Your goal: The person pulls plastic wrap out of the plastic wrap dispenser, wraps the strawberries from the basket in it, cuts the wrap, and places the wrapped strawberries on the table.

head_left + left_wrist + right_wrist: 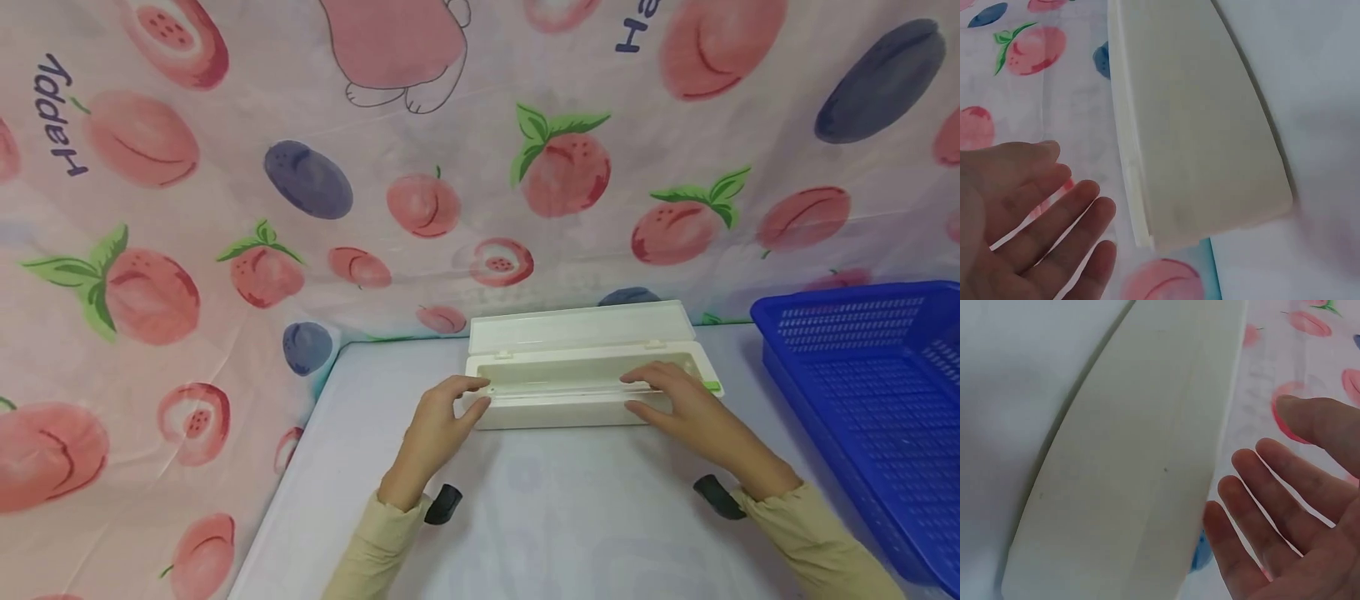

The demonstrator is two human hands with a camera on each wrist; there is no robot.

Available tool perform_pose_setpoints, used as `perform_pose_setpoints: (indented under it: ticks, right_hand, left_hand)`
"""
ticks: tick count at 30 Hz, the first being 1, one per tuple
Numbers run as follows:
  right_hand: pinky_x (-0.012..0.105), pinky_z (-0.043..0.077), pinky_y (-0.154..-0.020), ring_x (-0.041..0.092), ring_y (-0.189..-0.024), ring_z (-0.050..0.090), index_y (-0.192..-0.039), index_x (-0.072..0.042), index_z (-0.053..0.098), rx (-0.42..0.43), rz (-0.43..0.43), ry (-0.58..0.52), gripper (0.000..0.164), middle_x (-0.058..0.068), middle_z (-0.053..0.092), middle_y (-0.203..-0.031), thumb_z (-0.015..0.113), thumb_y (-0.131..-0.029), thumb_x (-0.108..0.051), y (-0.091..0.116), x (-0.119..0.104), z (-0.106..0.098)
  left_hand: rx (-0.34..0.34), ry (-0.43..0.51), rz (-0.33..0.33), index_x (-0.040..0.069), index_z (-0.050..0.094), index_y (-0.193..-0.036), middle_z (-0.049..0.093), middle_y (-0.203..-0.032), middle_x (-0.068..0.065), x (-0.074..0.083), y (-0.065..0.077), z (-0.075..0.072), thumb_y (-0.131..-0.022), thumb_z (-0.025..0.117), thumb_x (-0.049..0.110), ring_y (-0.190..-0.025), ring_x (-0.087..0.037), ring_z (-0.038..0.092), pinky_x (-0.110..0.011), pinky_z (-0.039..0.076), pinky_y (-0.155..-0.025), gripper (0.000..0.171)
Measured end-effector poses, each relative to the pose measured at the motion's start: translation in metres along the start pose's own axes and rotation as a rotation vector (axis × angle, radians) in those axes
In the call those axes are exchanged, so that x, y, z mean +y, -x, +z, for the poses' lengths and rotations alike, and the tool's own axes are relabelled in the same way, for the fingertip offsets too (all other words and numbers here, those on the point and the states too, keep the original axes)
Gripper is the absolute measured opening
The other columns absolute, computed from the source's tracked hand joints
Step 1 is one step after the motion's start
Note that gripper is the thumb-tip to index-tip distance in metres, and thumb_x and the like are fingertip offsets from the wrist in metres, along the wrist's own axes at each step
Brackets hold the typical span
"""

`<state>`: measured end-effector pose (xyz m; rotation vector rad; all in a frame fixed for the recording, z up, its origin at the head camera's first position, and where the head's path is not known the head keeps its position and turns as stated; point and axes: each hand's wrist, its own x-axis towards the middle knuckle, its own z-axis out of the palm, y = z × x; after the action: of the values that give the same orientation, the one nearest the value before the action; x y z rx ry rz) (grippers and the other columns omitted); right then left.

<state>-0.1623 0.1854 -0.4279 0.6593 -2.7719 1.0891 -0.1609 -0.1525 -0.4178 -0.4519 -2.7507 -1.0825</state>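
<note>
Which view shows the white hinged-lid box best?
Head view: the white box appears at full length, with its lid open and interior visible. Each wrist view catches just part of its plain outer wall, cropped by the frame, no interior.

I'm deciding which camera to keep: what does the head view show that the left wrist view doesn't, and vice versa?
Only the head view shows the blue plastic basket, the right hand and the inside of the open white box.

Only the left wrist view shows all four fingers of the left hand separately.

Both show the left hand, white box, peach-print cloth and white table surface.
</note>
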Motion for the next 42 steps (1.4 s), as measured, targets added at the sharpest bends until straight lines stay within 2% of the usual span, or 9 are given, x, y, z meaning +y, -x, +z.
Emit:
perform_pose_setpoints:
  ticks: [9,15,19,22,28,32,38,42]
  right_hand:
    - [0.058,0.049,-0.097,0.041,-0.119,0.058,-0.124,0.001,0.064,-0.054,0.037,0.026,0.036,0.02,0.064,-0.125,0.067,-0.096,-0.022,-0.014,0.004,0.009]
    - [0.055,0.051,-0.095,0.039,-0.116,0.062,-0.126,0.003,0.063,-0.115,0.062,0.006,0.044,0.02,0.065,-0.126,0.056,-0.102,-0.033,-0.021,0.004,0.01]
    - [0.055,0.05,-0.097,0.037,-0.116,0.062,-0.125,0.0,0.065,-0.141,0.073,0.019,0.045,0.016,0.067,-0.124,0.05,-0.104,-0.037,-0.023,0.003,0.009]
    - [0.055,0.048,-0.099,0.035,-0.117,0.062,-0.124,-0.002,0.066,-0.154,0.071,0.037,0.043,0.014,0.068,-0.122,0.049,-0.105,-0.037,-0.026,0.003,0.01]
    - [0.055,0.047,-0.1,0.034,-0.116,0.062,-0.12,-0.003,0.068,-0.171,0.066,0.067,0.042,0.012,0.07,-0.119,0.048,-0.105,-0.037,-0.032,0.007,0.013]
    - [0.056,0.046,-0.102,0.035,-0.12,0.061,-0.122,-0.003,0.067,-0.176,0.075,0.069,0.043,0.013,0.069,-0.122,0.048,-0.105,-0.037,-0.034,0.01,0.015]
    - [0.056,0.047,-0.1,0.037,-0.118,0.062,-0.122,-0.001,0.067,-0.171,0.062,0.057,0.04,0.016,0.069,-0.121,0.049,-0.105,-0.032,-0.04,0.014,0.017]
    - [0.056,0.049,-0.097,0.037,-0.114,0.063,-0.123,0.0,0.066,-0.175,0.06,0.053,0.041,0.017,0.068,-0.12,0.049,-0.105,-0.033,-0.043,0.016,0.018]
  left_hand:
    - [-0.115,-0.057,0.041,0.007,0.069,-0.121,0.07,-0.12,-0.008,0.003,-0.026,0.016,-0.095,0.067,0.013,-0.117,-0.023,0.064,-0.041,0.05,-0.1,0.027]
    - [-0.181,-0.074,0.039,0.005,0.068,-0.121,0.071,-0.118,-0.008,0.006,-0.036,0.023,-0.097,0.064,0.016,-0.115,-0.023,0.065,-0.041,0.051,-0.099,0.027]
    - [-0.228,-0.09,0.045,0.004,0.068,-0.122,0.071,-0.119,-0.008,0.007,-0.044,0.028,-0.099,0.06,0.014,-0.115,-0.023,0.065,-0.041,0.051,-0.099,0.026]
    - [-0.284,-0.094,0.044,0.002,0.068,-0.121,0.07,-0.121,-0.009,0.006,-0.048,0.031,-0.1,0.058,0.01,-0.116,-0.023,0.064,-0.04,0.05,-0.1,0.025]
    - [-0.393,-0.061,0.016,0.0,0.066,-0.123,0.069,-0.123,-0.011,0.005,-0.053,0.033,-0.101,0.057,0.014,-0.118,-0.025,0.063,-0.04,0.05,-0.101,0.027]
    - [-0.412,-0.068,0.022,0.001,0.068,-0.121,0.07,-0.119,-0.01,0.004,-0.055,0.036,-0.102,0.057,0.017,-0.114,-0.023,0.064,-0.039,0.051,-0.099,0.027]
    - [-0.397,-0.114,0.045,0.004,0.07,-0.117,0.072,-0.113,-0.008,0.002,-0.061,0.04,-0.102,0.057,0.021,-0.109,-0.021,0.065,-0.038,0.052,-0.096,0.025]
    - [-0.394,-0.117,0.023,0.003,0.07,-0.117,0.072,-0.113,-0.009,0.002,-0.064,0.04,-0.101,0.059,0.019,-0.108,-0.022,0.066,-0.039,0.052,-0.095,0.026]
